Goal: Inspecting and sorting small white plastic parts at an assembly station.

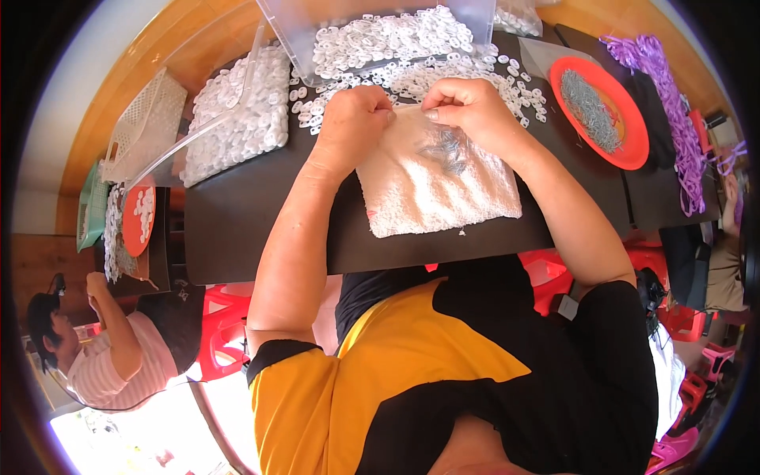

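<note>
While our left grip [352,119] and right grip [469,111] are pinching by the far edge of the cloth [427,198], we are not seeing what, if anything, they are grasping. On it, grey bits [450,150] are lying just bodyward of the right grip, the nearer one, showing us no single long axis. We are reading no brands, labels or writing.

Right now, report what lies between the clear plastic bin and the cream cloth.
Loose white oval pieces, then left hand and right hand holding the cloth, in the head view.
</note>
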Demonstrator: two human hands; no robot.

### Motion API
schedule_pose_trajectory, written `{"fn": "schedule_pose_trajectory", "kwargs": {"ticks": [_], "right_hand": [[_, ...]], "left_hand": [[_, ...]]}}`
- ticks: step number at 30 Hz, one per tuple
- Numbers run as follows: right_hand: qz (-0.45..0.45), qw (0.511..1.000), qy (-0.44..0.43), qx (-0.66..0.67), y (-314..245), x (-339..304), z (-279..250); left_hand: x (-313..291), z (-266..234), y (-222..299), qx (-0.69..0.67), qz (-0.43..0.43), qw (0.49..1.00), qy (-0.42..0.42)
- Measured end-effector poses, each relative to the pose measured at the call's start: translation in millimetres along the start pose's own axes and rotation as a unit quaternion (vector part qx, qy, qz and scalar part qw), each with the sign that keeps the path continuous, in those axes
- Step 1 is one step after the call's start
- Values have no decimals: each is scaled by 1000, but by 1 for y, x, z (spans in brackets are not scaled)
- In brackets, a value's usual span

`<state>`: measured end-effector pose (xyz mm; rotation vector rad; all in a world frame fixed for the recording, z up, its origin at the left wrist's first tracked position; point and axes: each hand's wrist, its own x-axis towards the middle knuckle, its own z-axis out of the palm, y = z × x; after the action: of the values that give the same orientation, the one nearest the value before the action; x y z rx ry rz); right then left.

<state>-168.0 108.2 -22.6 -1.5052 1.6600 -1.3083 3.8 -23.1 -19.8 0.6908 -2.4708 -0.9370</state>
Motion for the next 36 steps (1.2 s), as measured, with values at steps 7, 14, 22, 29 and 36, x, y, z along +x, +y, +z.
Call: {"fn": "schedule_pose_trajectory", "kwargs": {"ticks": [7, 14, 22, 29, 36], "right_hand": [[31, 999, 4, 19, 0, -1, 2], [34, 999, 16, -16, -10, -3, 2], [5, 994, 74, 83, -41, 1, 2], [-86, 993, 82, -4, -41, 4, 15], [-35, 976, 148, 156, -33, -3, 21]], "left_hand": [[-4, -3, 0, 19, 33, 999, 5], [2, -2, -6, 31, 22, 999, 7], [-8, 3, 28, -345, -80, 935, 13], [-15, 7, 42, -400, -82, 911, 53], [-14, 13, 38, -475, -145, 867, 38]]}}
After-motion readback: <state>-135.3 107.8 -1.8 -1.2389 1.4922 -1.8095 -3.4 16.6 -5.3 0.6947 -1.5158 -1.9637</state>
